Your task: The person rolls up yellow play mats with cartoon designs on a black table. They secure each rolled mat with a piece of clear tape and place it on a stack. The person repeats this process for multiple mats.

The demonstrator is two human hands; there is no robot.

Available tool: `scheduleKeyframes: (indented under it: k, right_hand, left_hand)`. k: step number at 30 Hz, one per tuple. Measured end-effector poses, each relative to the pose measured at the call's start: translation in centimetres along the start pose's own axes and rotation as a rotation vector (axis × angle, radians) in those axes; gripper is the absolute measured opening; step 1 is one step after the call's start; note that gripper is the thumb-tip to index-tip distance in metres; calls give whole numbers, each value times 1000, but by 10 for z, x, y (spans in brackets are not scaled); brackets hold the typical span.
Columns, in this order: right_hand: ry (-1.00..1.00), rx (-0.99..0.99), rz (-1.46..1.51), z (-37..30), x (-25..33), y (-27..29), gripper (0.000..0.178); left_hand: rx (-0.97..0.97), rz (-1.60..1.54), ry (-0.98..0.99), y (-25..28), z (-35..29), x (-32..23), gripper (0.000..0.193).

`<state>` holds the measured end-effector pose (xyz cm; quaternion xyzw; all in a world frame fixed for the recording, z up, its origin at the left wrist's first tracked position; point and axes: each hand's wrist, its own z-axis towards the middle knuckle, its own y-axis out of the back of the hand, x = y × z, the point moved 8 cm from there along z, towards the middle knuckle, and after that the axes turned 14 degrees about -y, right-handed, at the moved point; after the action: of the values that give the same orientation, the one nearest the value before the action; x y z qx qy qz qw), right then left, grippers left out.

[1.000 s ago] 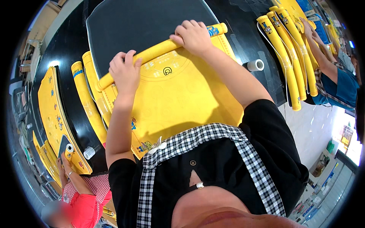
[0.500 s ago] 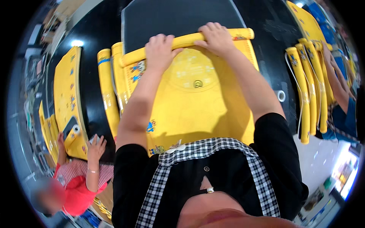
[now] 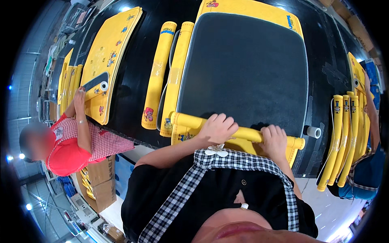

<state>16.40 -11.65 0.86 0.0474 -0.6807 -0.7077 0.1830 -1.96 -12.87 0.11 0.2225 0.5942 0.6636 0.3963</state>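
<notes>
A mat [image 3: 243, 60] lies dark side up in front of me, its near end rolled into a yellow tube [image 3: 248, 134]. My left hand [image 3: 220, 128] is closed over the tube left of its middle. My right hand [image 3: 274, 141] grips it farther right, fingers curled over the top. Under the tube, a strip of yellow printed mat [image 3: 178, 135] shows near my body. Past the far edge of the dark side lies more yellow mat [image 3: 259, 9]. My apron hides part of the near edge.
Taped yellow rolls [image 3: 159, 77] lie to the left, several more [image 3: 337, 137] to the right. A roll of clear tape [image 3: 314, 132] stands near my right hand. A co-worker in red [image 3: 73, 150] handles a roll at a mat stack [image 3: 113, 48]; another person [image 3: 364, 174] is at right.
Both my hands and the rolled tube have come toward my body. More of the mat's dark side shows beyond it, and less yellow before it. The view has shifted too.
</notes>
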Motion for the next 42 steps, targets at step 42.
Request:
scheduleKeyframes:
  k: [42]
  right_hand:
    - [-6,40,62,46,14,2,54]
  left_hand:
    - [207,27,46,10,33,42,55]
